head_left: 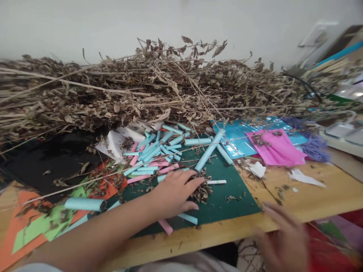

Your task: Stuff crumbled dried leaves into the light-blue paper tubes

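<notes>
My left hand point(174, 192) lies palm down on a dark green mat point(227, 204), fingers spread over a small clump of dried leaves point(202, 190) and a few rolled paper tubes. A pile of light blue and pink paper rolls point(159, 153) sits just beyond it. A thin white stick point(217, 182) lies right of the fingertips. My right hand point(283, 241) is blurred at the table's front edge, low right, fingers apart and holding nothing that I can see.
A large heap of dried branches point(141, 90) fills the back of the wooden table point(326, 196). Blue foil and pink paper sheets point(272, 145) lie at right, orange and green sheets point(31, 223) at left, a black sheet point(48, 155) behind them.
</notes>
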### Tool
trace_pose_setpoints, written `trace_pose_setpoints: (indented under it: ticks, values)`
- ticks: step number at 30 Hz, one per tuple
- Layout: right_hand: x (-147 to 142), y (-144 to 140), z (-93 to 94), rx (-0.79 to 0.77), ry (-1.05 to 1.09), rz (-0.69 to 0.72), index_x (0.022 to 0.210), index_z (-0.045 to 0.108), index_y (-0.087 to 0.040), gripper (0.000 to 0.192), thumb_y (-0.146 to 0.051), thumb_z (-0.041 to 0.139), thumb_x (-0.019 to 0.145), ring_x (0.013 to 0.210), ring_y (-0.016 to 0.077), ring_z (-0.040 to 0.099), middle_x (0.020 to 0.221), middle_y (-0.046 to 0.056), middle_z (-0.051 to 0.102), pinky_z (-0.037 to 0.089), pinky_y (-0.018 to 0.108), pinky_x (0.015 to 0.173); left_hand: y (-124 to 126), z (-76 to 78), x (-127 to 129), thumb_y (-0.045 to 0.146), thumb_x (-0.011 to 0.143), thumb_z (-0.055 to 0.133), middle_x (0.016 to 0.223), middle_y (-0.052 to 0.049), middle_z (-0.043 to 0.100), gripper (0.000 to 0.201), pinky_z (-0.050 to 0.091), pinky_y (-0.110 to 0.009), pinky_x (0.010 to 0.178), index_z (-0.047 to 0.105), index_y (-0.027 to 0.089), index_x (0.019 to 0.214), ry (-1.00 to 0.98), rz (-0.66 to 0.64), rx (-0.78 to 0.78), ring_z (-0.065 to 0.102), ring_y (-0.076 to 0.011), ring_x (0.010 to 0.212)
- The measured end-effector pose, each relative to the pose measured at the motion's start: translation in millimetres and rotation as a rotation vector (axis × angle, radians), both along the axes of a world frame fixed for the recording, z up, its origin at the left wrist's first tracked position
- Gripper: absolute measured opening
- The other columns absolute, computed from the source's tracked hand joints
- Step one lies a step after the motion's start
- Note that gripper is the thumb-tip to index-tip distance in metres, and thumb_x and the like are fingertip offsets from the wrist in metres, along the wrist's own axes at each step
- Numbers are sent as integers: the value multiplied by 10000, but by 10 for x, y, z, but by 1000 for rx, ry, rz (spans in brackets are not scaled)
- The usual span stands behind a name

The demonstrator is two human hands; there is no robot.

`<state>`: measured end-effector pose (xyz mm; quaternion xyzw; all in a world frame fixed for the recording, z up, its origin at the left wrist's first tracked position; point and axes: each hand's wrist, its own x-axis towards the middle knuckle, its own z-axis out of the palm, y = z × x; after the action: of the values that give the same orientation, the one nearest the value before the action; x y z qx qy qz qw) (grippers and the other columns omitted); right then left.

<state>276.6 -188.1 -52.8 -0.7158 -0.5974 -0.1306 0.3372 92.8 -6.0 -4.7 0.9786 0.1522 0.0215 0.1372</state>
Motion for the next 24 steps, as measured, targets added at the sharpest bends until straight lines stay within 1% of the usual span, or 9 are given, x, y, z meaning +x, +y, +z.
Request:
trace_pose_setpoints:
  ticks: [2,4,6,9,12,15,17,21,24]
  values:
    - [-156,347,51,-151,-92,121,1120,390,-205,439,-383,468,727,972,294,417,1107,120,430,349,480,778,-43,-28,78,517,610,538,1228,-125,352,709,306,-426,871,304,193,1196,-17,13,23,362,-293,1066]
    - [-270,630,126,-282,-136,94,1148,371,-217,479,-403,471,718,985,309,403,1157,116,418,344,487,762,-91,-62,149,568,561,542,1218,-138,348,777,317,-434,849,307,174,1188,-18,46,52,365,-305,1044]
    - [-296,785,193,-330,-102,109,1179,335,-214,500,-410,443,732,1014,306,387,1170,115,417,341,482,769,-123,-96,212,562,557,550,1183,-141,370,762,333,-440,819,326,163,1167,-13,83,87,377,-305,1012]
    - [-197,789,216,-242,35,185,1187,318,-196,456,-364,393,770,1046,265,378,1152,112,423,325,454,830,-107,-117,268,404,662,534,1110,-122,415,490,362,-431,765,406,174,1076,-4,118,142,399,-286,956]
    - [-70,687,174,-96,188,214,1157,356,-206,394,-302,394,777,1067,244,368,1140,100,425,298,442,876,-20,-77,251,199,708,471,1052,-98,441,213,375,-399,763,485,182,919,-15,80,106,407,-249,934]
    - [-64,671,182,18,399,248,1145,378,-221,370,-283,397,781,1087,241,359,1149,90,423,309,436,877,73,27,183,138,663,500,988,-64,461,207,382,-340,786,499,190,863,-169,84,-72,424,-202,911]
    - [-147,758,255,60,563,342,1154,375,-230,369,-310,381,793,1102,237,353,1178,84,404,334,422,868,107,118,144,105,626,523,947,-47,465,237,382,-298,795,502,188,848,-349,137,-223,440,-172,896]
    - [-431,1127,498,81,730,623,1180,344,-235,437,-402,395,780,1150,224,308,1230,71,365,264,418,949,87,256,137,56,598,516,858,-23,485,211,372,-274,793,504,175,772,-669,237,-458,460,-149,862]
    - [-668,1390,624,142,795,651,1121,406,-225,381,-381,414,774,1113,210,358,1179,74,413,285,404,942,25,259,186,93,632,499,742,5,489,129,399,-248,670,485,177,730,-879,396,-691,472,-119,708]
